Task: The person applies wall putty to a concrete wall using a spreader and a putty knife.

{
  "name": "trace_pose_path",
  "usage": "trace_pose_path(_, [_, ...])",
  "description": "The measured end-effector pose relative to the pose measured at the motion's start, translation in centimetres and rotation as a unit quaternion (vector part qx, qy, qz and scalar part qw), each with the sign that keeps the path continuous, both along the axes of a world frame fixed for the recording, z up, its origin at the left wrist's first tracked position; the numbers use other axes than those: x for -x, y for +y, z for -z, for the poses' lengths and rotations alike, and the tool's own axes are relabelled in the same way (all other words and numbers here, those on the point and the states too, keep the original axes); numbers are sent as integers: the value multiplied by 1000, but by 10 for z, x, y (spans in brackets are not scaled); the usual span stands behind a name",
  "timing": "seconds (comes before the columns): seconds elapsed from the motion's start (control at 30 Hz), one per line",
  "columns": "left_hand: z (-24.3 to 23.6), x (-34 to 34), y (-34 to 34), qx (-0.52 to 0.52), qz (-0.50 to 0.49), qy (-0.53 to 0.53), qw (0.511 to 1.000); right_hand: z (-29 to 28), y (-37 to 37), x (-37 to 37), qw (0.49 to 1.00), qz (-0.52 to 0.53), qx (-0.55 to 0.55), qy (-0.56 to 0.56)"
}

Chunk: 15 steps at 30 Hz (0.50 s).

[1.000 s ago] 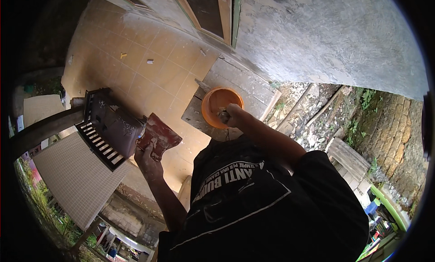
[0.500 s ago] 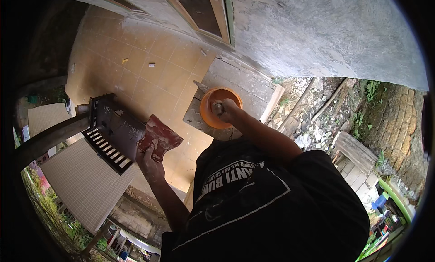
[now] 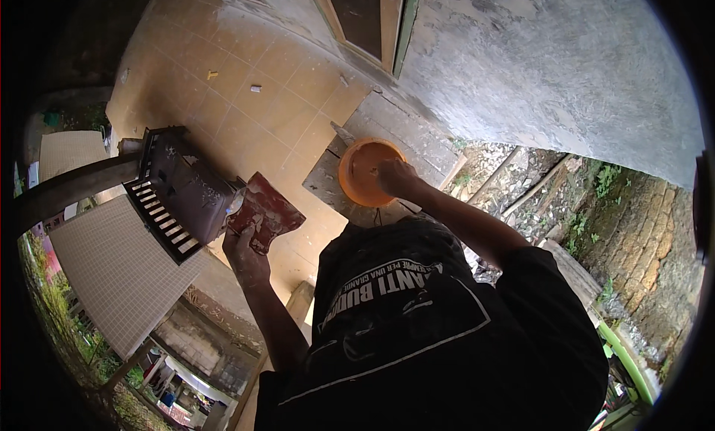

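Left hand (image 3: 246, 254): raised to the person's left, fingers closed round the lower edge of a flat reddish-brown board (image 3: 265, 211) smeared with pale patches. The board tilts up and away from the hand, its far corner just beside a dark slatted metal grille (image 3: 173, 200) fixed at the end of a grey rail (image 3: 71, 190).

Right hand (image 3: 395, 176): stretched forward at arm's length, resting on the near rim of an orange bucket (image 3: 363, 170), fingers curled over or into it. Whether it grips anything inside cannot be told.

Orange bucket: stands on a grey concrete slab (image 3: 402, 133) at the foot of a rough grey wall (image 3: 551, 66), directly ahead of the person's chest, well apart from the board and the left hand.

Surroundings: yellow tiled floor (image 3: 246, 96) beyond the bucket and board; a wooden door frame (image 3: 387, 21) set in the wall; rubble and planks (image 3: 514, 181) to the right; a stone embankment (image 3: 640, 237) with weeds further right. The person wears a black shirt (image 3: 424, 334).
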State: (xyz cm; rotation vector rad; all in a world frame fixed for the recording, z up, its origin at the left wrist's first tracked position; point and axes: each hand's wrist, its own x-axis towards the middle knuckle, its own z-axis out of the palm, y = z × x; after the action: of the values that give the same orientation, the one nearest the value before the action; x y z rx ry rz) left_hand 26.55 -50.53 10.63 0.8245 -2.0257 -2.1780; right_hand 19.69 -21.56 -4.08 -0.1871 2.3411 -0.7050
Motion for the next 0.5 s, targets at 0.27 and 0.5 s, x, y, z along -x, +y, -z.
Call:
trace_pose_path(0.27, [1, -2, 5, -59, 9, 31, 998, 0, -24, 19, 893, -294, -23, 339])
trace_pose_path(0.5, [5, -13, 1, -64, -69, -7, 996, 1, -5, 14, 873, -447, -175, 88])
